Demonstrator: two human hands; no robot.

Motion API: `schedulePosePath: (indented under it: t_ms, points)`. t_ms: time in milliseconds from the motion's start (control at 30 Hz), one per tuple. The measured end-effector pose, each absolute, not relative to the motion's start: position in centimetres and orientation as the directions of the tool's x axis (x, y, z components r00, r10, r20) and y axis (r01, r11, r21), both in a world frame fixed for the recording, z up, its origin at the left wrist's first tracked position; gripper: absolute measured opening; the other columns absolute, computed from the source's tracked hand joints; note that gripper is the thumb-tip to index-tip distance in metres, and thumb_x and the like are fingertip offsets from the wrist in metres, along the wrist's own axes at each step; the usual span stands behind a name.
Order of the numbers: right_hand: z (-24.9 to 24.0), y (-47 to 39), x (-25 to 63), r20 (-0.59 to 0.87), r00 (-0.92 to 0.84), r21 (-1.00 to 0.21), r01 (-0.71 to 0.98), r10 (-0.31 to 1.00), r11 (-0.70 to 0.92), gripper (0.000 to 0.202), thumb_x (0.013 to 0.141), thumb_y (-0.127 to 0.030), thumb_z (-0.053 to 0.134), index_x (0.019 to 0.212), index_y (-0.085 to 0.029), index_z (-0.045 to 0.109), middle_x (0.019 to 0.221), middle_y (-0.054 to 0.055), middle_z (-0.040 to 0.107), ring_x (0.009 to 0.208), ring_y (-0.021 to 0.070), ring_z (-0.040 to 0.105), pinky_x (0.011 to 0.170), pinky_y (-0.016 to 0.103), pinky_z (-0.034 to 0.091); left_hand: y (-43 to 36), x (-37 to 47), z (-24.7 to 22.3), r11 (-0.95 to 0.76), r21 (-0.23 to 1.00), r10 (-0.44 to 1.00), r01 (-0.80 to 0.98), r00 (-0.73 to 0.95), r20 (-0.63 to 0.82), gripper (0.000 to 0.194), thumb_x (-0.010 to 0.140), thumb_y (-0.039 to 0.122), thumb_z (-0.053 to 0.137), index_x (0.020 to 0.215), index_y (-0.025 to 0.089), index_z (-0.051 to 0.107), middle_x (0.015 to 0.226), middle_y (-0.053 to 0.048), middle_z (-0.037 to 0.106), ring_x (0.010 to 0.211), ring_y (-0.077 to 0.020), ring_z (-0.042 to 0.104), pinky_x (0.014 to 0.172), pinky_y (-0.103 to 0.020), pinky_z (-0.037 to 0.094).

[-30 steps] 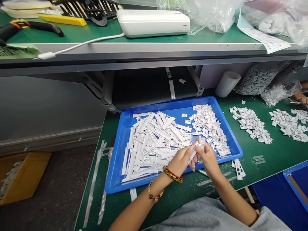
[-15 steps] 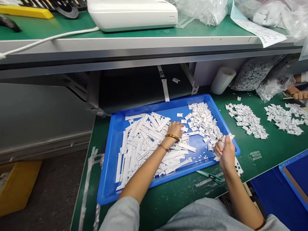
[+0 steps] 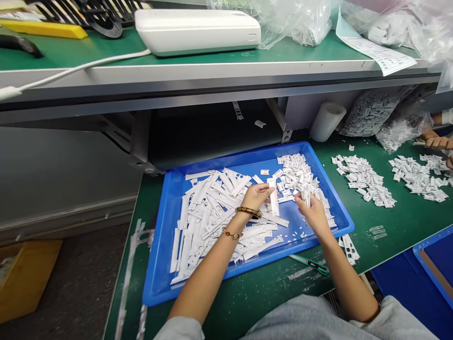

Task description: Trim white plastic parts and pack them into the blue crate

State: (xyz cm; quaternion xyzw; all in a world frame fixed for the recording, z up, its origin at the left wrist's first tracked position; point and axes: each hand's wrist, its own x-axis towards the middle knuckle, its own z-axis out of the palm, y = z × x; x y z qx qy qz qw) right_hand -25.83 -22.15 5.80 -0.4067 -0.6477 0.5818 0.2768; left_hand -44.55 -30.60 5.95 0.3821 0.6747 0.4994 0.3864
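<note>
**Both hands hold white pieces over the blue tray**

Just in front of the blue tray (image 3: pixel 159 264), a green cutter (image 3: pixel 311 264) lies on the green surface (image 3: pixel 269 293), with punched white strips (image 3: pixel 349 250) near the tray's front right corner. Over the tray, the grip of the left hand (image 3: pixel 255 197) pinches a flat white strip (image 3: pixel 273 198) between thumb and fingers. The grip of the right hand (image 3: pixel 314 215) is closed on small white pieces (image 3: pixel 306 194); their number cannot be told. Long white strips (image 3: pixel 212 208) are heaped in the tray's left and middle, and a pile of short white pieces (image 3: pixel 297 172) fills its right part. More short-piece piles (image 3: pixel 368 182) lie right of the tray. Behind the tray are a dark belt (image 3: pixel 205 132), a plastic roll (image 3: pixel 327 122) and, farther right, a filled clear bag (image 3: pixel 370 111). Another person's hands (image 3: pixel 439 141) show far right of the tray.
</note>
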Motion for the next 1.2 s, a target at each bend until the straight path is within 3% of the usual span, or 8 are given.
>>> schedulePosePath:
  t_ms: [133, 267, 400, 567, 700, 833, 1067, 1200]
  points:
    - [6.2, -23.7, -27.5, -0.122, -0.653, -0.973, 0.228, 0.748, 0.041, 0.035, 0.077, -0.053, 0.065, 0.083, -0.018, 0.066, 0.072, 0.001, 0.063, 0.066, 0.0178, 0.056, 0.062, 0.029, 0.044, -31.5, -43.7, 6.6, 0.176, 0.984, 0.879, -0.019, -0.446, -0.166, 0.053, 0.079, 0.06, 0.058, 0.097, 0.011, 0.068, 0.083, -0.012, 0.075, 0.076, -0.0226, 0.073, 0.071, -0.038, 0.061]
    - [5.9, -24.4, -27.7, -0.183, -0.718, -0.967, 0.255, 0.671, 0.008, 0.034, 0.071, -0.048, 0.07, 0.084, -0.017, 0.067, 0.078, 0.004, 0.068, 0.072, 0.0209, 0.061, 0.069, 0.032, 0.047, -31.8, -43.9, 6.2, 0.177, 0.984, 0.853, -0.014, -0.497, -0.16, 0.046, 0.081, 0.049, 0.061, 0.106, 0.01, 0.063, 0.098, -0.015, 0.074, 0.084, -0.0226, 0.072, 0.074, -0.038, 0.061]
    - [5.4, -23.0, -25.8, -0.133, -0.536, -0.944, 0.324, 0.834, 0.057, 0.037, 0.075, -0.052, 0.064, 0.086, -0.017, 0.067, 0.073, 0.004, 0.066, 0.065, 0.02, 0.057, 0.063, 0.031, 0.044, -31.9, -45.1, 5.7, 0.254, 0.942, 0.772, 0.218, -0.633, -0.062, 0.04, 0.083, 0.028, 0.059, 0.12, 0.015, 0.055, 0.125, -0.016, 0.064, 0.104, -0.0217, 0.066, 0.091, -0.04, 0.053]
    - [5.8, -20.9, -22.2, 0.011, -0.459, -0.787, 0.544, 0.889, 0.29, 0.029, 0.081, -0.045, 0.057, 0.089, -0.019, 0.067, 0.073, 0.004, 0.066, 0.066, 0.0216, 0.058, 0.063, 0.031, 0.04, -29.9, -44.2, 5.4, 0.326, 0.805, 0.839, 0.496, -0.544, -0.005, 0.008, 0.078, 0.02, 0.064, 0.083, 0.023, 0.07, 0.097, -0.004, 0.073, 0.106, -0.0267, 0.057, 0.106, -0.055, 0.03]
    - [6.2, -22.1, -21.5, -0.147, -0.742, -0.718, 0.535, 0.655, 0.445, 0.015, 0.081, -0.034, 0.059, 0.077, -0.022, 0.067, 0.066, 0.002, 0.066, 0.061, 0.0205, 0.057, 0.059, 0.028, 0.036, -26.6, -41.9, 4.2, 0.302, 0.695, 0.92, 0.652, -0.39, -0.033, 0.011, 0.073, 0.018, 0.07, 0.063, 0.021, 0.067, 0.083, -0.004, 0.073, 0.102, -0.028, 0.056, 0.104, -0.054, 0.026]
    - [6.1, -23.8, -21.8, -0.179, -0.854, -0.774, 0.429, 0.489, 0.465, 0.017, 0.084, -0.038, 0.061, 0.086, -0.024, 0.07, 0.084, 0.004, 0.073, 0.076, 0.0247, 0.064, 0.069, 0.031, 0.042, -25.0, -41.0, 2.6, 0.291, 0.602, 0.945, 0.744, -0.32, -0.063, 0.023, 0.057, 0.013, 0.082, 0.058, 0.019, 0.06, 0.078, -0.007, 0.07, 0.103, -0.0315, 0.055, 0.101, -0.053, 0.028]
    - [6.2, -22.6, -21.9, -0.041, -0.611, -0.87, 0.411, 0.79, 0.273, 0.034, 0.086, -0.052, 0.056, 0.095, -0.021, 0.068, 0.086, 0.007, 0.071, 0.08, 0.0259, 0.064, 0.075, 0.036, 0.046, -27.6, -40.8, 3.9, 0.23, 0.587, 0.964, 0.777, -0.265, -0.028, 0.006, 0.085, 0.019, 0.059, 0.08, 0.02, 0.063, 0.09, -0.005, 0.07, 0.088, -0.0217, 0.063, 0.084, -0.036, 0.045]
    - [6.4, -22.5, -23.3, -0.076, -0.543, -0.957, 0.275, 0.836, 0.091, 0.046, 0.085, -0.059, 0.055, 0.107, -0.019, 0.063, 0.079, 0.004, 0.067, 0.059, 0.0173, 0.055, 0.06, 0.03, 0.044, -30.1, -39.7, 6.6, 0.151, 0.625, 0.966, 0.766, -0.249, 0.071, 0.011, 0.09, 0.025, 0.052, 0.087, 0.02, 0.061, 0.096, -0.006, 0.068, 0.09, -0.0206, 0.063, 0.077, -0.031, 0.049]
